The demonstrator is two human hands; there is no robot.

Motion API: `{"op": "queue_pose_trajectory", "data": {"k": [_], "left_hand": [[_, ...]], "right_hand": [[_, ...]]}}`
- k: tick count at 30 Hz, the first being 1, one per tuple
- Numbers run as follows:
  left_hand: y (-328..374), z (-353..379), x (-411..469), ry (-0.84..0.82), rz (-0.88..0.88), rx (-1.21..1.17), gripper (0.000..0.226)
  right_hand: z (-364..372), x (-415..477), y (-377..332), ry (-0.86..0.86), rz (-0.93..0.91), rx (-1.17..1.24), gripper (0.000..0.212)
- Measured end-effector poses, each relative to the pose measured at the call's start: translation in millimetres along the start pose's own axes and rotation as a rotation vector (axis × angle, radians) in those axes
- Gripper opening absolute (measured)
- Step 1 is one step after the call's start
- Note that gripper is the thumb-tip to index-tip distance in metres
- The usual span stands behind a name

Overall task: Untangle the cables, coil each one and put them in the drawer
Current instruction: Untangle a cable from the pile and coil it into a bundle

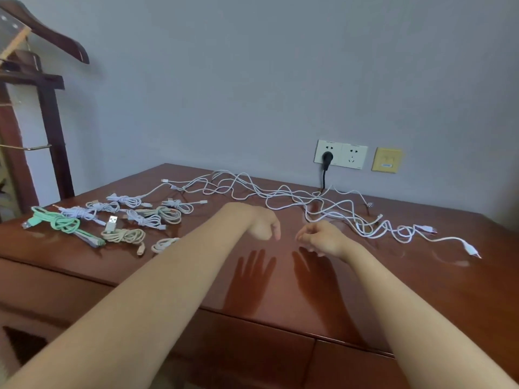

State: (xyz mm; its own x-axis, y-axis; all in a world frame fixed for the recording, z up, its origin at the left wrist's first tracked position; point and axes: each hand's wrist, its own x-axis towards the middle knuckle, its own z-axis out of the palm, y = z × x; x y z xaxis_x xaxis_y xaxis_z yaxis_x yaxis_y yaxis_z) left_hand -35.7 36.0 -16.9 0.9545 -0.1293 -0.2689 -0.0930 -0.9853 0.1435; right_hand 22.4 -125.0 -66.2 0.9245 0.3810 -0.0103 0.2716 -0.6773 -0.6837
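Single view only: head-worn wide-angle, nothing to overlap with. It looks forward and down from the near side of the glossy reddish-brown wooden bench (438, 265), facing the pale grey wall (252, 80) behind it. Both bare forearms enter from the bottom corners. The left hand (265, 224) and right hand (323, 238) sit mid-frame, close to the lens. White double wall socket (340, 154) right of centre, dark wooden stand (53, 136) at the far left edge.

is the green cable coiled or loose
Coiled: the green cable lies bundled in tight loops, apart from the white tangle.
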Motion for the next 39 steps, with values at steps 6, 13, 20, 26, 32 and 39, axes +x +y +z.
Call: {"op": "queue_pose_trajectory", "data": {"k": [6,13,20,26,32,39], "left_hand": [[22.8,18.1,33.1,0.012,0.058,-0.025,0.050],[44.3,34.3,64.0,0.117,0.138,-0.085,0.049],[56.1,52.6,100.8,0.287,0.212,-0.063,0.044],[65.1,66.1,132.1,0.500,0.221,-0.186,0.038],[63.3,50.7,151.1,0.497,0.202,-0.972,0.029],[52.4,49.5,154.5,0.387,0.319,-0.985,0.018]], "right_hand": [[-18.9,-2.6,28.5,0.087,-0.003,-0.085,0.014],[-29.6,-1.8,67.3,0.397,0.032,-0.103,0.030],[-38.2,18.9,91.9,0.556,0.135,-0.015,0.049],[-42.4,37.7,94.1,0.531,0.217,-0.185,0.027],[-33.5,38.9,86.7,0.513,-0.285,-0.388,0.018],[-33.4,44.0,87.1,0.530,-0.351,-0.213,0.014]]}}
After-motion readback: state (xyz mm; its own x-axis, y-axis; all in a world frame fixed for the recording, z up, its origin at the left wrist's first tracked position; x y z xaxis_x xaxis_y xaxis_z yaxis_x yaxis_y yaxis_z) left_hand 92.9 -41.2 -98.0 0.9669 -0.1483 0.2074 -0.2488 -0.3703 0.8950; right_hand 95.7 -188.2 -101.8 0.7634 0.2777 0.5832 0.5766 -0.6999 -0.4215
